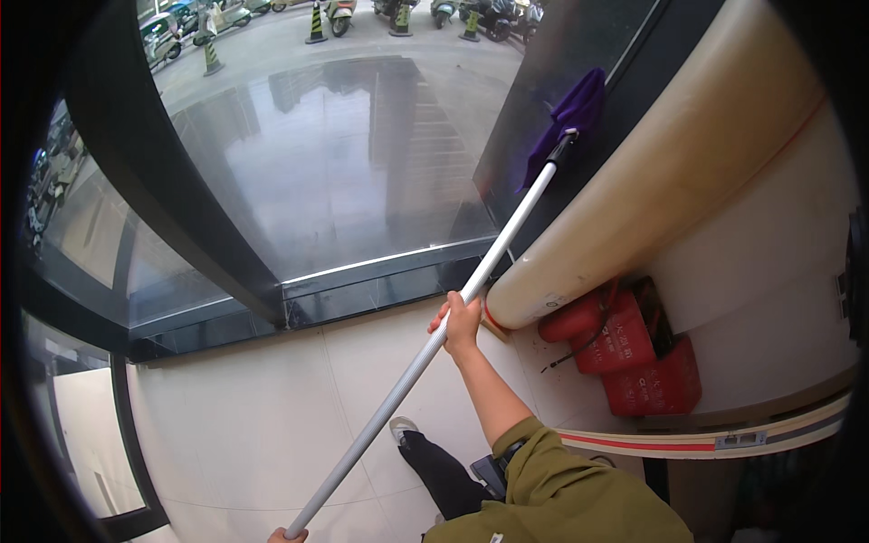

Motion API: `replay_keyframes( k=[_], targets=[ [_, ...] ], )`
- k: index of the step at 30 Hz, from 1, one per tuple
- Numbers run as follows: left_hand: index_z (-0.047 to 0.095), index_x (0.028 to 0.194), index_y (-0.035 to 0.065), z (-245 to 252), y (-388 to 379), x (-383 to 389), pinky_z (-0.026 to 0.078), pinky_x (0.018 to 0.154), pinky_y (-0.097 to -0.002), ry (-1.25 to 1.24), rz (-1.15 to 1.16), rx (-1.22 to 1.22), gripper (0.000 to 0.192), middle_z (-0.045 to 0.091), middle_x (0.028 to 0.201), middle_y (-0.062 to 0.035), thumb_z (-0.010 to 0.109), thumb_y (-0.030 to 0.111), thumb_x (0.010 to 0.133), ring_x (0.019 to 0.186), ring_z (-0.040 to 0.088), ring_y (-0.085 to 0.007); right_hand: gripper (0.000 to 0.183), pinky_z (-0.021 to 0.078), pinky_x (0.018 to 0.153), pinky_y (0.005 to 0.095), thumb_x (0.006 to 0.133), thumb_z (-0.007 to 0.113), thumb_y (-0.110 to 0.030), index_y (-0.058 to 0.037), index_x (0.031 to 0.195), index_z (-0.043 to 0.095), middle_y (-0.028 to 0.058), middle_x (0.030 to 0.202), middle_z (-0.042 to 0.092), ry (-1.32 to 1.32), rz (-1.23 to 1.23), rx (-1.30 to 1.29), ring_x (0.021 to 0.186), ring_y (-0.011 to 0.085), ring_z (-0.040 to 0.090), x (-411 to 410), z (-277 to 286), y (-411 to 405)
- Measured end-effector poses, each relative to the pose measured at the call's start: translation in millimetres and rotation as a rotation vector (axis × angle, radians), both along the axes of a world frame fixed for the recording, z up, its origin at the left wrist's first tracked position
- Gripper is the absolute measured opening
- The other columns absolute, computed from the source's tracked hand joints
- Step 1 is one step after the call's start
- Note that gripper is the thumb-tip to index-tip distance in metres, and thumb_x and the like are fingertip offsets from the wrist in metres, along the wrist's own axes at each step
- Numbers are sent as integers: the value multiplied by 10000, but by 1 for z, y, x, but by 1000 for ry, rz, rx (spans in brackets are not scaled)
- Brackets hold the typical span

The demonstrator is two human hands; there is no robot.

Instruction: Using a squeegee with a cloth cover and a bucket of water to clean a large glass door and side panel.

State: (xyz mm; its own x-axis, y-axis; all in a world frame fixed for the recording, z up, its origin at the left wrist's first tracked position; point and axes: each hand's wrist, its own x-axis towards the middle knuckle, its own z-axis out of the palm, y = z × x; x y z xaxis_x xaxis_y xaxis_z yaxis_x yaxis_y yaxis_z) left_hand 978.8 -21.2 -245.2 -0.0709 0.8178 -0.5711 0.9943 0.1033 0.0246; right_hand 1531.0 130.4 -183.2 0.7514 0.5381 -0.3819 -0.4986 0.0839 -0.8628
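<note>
A long metal pole (400,394) runs diagonally from the bottom left up to the right. My right hand (461,322) is closed round its middle. At the bottom edge my left hand (288,535) grips the pole's lower end, and only part of that hand shows. On the far end sits a flat head covered by a purple cloth (577,102), which lies against the dark frame at the side of a large glass pane (326,163). Whether the whole cloth touches the surface cannot be told.
A thick beige column (631,156) stands right of the pane. By its foot are red fire extinguisher boxes (652,380). A dark mullion (183,203) rises at left above a black tiled sill (380,288). Scooters and striped cones (316,24) stand outside. A counter edge (652,446) lies at right.
</note>
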Motion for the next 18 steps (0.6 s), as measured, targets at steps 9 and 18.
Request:
replay_keyframes(
  k=[9, 18],
  targets=[
    [566, 560, 14, -24, 187, -40, 453, 560, -407, 57, -25, 165, 407, 566, 583, -178, 725, 386, 525, 597, 576, -340, 168, 411, 310, 328, 771, 417, -84, -37, 887, 305, 96, 556, 418, 34, -117, -6, 341, 184, 434, -33, -44, 105],
    [609, 814, 36, 21, 129, -302, 457, 572, -430, 374, -85, -55, 452, 614, 719, -164, 576, 479, 730, 648, 584, -348, 169, 433, 326, 315, 785, 457, -63, -26, 836, 300, 86, 529, 446, 263, 43, -84, 357, 176, 481, -294, -80, 131]
  ],
)
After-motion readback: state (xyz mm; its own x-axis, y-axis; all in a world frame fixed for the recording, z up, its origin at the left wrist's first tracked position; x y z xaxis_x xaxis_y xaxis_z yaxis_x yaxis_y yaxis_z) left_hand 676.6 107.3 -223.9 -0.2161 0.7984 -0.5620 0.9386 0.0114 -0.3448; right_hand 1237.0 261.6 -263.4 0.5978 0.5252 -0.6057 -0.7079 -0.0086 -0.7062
